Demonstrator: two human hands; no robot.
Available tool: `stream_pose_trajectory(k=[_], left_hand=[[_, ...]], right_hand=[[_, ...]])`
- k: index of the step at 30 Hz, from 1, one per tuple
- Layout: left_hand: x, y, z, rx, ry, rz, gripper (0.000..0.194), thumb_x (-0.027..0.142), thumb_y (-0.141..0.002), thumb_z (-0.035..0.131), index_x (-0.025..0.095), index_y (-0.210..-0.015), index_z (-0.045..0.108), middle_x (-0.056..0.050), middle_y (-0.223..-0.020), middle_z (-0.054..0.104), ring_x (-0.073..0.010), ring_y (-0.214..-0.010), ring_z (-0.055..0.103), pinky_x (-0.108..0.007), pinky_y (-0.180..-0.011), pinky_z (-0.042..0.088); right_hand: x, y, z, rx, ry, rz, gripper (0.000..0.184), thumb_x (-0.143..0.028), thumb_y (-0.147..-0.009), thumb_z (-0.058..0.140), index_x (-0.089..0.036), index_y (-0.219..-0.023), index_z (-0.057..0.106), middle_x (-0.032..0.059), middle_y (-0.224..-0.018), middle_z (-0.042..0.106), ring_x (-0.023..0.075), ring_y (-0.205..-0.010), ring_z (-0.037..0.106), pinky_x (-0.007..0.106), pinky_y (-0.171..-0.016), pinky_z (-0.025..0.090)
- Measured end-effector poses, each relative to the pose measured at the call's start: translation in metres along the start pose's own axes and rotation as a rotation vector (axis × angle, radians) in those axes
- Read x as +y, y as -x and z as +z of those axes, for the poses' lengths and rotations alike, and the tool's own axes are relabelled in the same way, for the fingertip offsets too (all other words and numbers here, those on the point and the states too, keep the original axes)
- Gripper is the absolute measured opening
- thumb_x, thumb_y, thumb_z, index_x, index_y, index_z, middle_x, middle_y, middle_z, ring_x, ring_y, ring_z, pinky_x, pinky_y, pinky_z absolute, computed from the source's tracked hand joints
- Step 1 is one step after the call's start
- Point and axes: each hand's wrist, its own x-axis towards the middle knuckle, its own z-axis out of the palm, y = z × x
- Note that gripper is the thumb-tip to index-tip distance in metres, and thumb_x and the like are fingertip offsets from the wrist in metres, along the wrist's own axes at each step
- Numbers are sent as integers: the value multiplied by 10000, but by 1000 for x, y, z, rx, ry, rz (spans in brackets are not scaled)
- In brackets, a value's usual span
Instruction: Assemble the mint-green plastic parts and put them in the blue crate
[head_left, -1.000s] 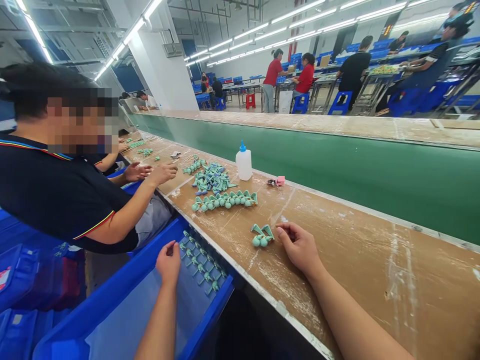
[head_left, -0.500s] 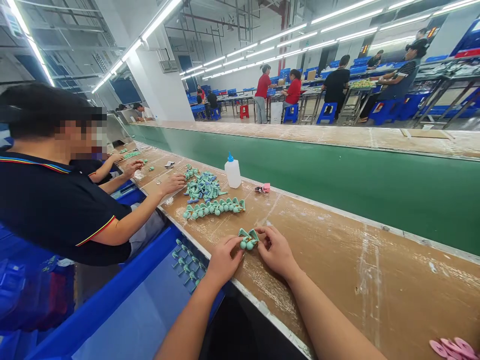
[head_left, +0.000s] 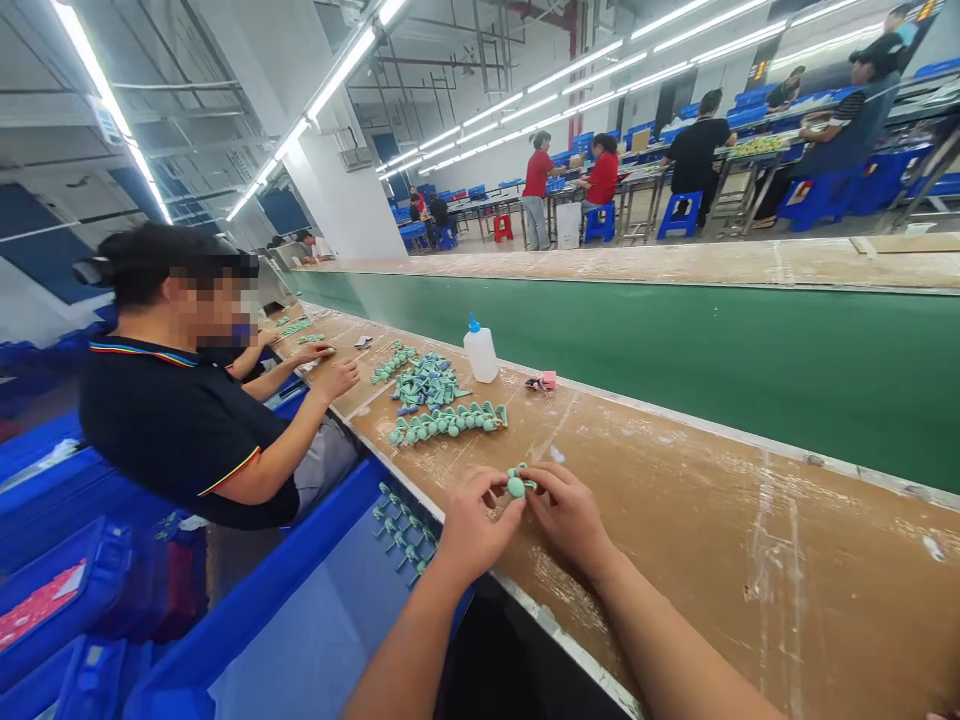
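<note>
Between my hands is a small mint-green plastic part (head_left: 516, 487) with a round ball on it. My left hand (head_left: 480, 520) pinches it from the left with thumb and fingers. From the other side, the closed fingertips of my right hand (head_left: 568, 510) grip it too. My fingers cover much of the part, so its full shape is hidden. Beyond my hands lies a row of similar green parts (head_left: 450, 422) with balls, set side by side on the brown worktable (head_left: 660, 520). Behind that row is a loose pile of green and blue-violet pieces (head_left: 429, 383).
A white bottle with a blue tip (head_left: 481, 352) stands behind the pile, near a small pink and dark item (head_left: 541, 381). A blue bin (head_left: 300, 620) holding rows of green parts sits below the table edge. At left, a co-worker (head_left: 187, 410) handles small parts. A green belt (head_left: 675, 350) runs beyond.
My fingers have closed around the green part, where two balls showed between my hands before. The view has swung, shifting the scene rightward. The co-worker's near hand has drawn back from the pieces.
</note>
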Motion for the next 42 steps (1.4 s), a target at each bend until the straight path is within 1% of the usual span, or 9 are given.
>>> stream_pose_trajectory(k=[6, 12, 18, 20, 23, 26, 28, 35, 42], left_hand=[[-4, 8, -6, 58, 48, 58, 440, 402, -809, 863, 296, -1218, 743, -76, -1297, 675, -217, -1203, 651, -375, -1046, 574], [-19, 25, -4, 180, 253, -48, 229, 293, -862, 794, 309, -1090, 805, -55, -1217, 756, -184, -1084, 714, -344, -970, 617], [-36, 44, 2, 325, 665, -265, 502, 553, -665, 935, 195, -990, 801, -123, -1140, 773, -214, -1039, 735, -339, -947, 630], [-62, 53, -18, 432, 677, -362, 591, 589, -624, 944, 175, -1008, 771, -125, -1099, 785, -205, -987, 739, -340, -923, 630], [-123, 69, -73, 656, 627, -488, 686, 568, -594, 959, 176, -1094, 698, -104, -1117, 782, -180, -984, 730, -329, -950, 616], [-193, 87, -127, 852, 545, -680, 426, 393, -747, 897, 144, -999, 660, -79, -1001, 771, -146, -906, 723, -311, -941, 606], [-236, 95, -147, 919, 492, -823, 247, 264, -855, 803, 128, -987, 645, -35, -898, 738, -128, -819, 705, -321, -898, 616], [-344, 95, -134, 936, 331, -1137, 194, 285, -964, 693, 119, -1062, 669, -24, -928, 718, -125, -820, 693, -311, -823, 634], [-404, 83, -125, 803, 123, -1158, 367, 474, -966, 675, 134, -1104, 687, -58, -1011, 742, -164, -916, 717, -374, -899, 632]], right_hand=[[-4, 0, -5, -55, -130, 233, 282, -450, -931, 680, -205, -1010, 794, 72, -1009, 779, 163, -764, 688, 287, -711, 566], [-13, -3, -8, -248, -442, 503, 557, -633, -800, 789, -133, -1043, 773, 127, -1023, 778, 223, -912, 721, 296, -830, 596], [-28, -4, -10, -332, -502, 570, 627, -628, -709, 862, -122, -1067, 764, 151, -1049, 781, 247, -951, 741, 305, -856, 620], [-25, -3, -12, -244, -443, 586, 701, -663, -694, 843, -121, -1130, 756, 164, -1079, 782, 269, -969, 755, 326, -854, 634], [-13, -2, -17, -31, -219, 594, 715, -725, -693, 771, -144, -1109, 779, 136, -1048, 791, 255, -927, 757, 308, -806, 621], [-5, -3, -19, 71, 8, 629, 733, -788, -684, 665, -182, -1075, 800, 83, -910, 788, 231, -827, 733, 311, -752, 589], [-4, -5, -18, 59, 66, 641, 737, -801, -677, 629, -193, -1055, 805, 65, -869, 780, 220, -783, 717, 317, -755, 585], [7, -1, -11, -9, 172, 598, 680, -805, -680, 633, -226, -984, 816, 45, -950, 797, 203, -757, 725, 270, -634, 566], [20, 5, -9, 0, 222, 539, 602, -780, -722, 652, -252, -954, 823, 37, -987, 808, 228, -867, 775, 263, -719, 618]])
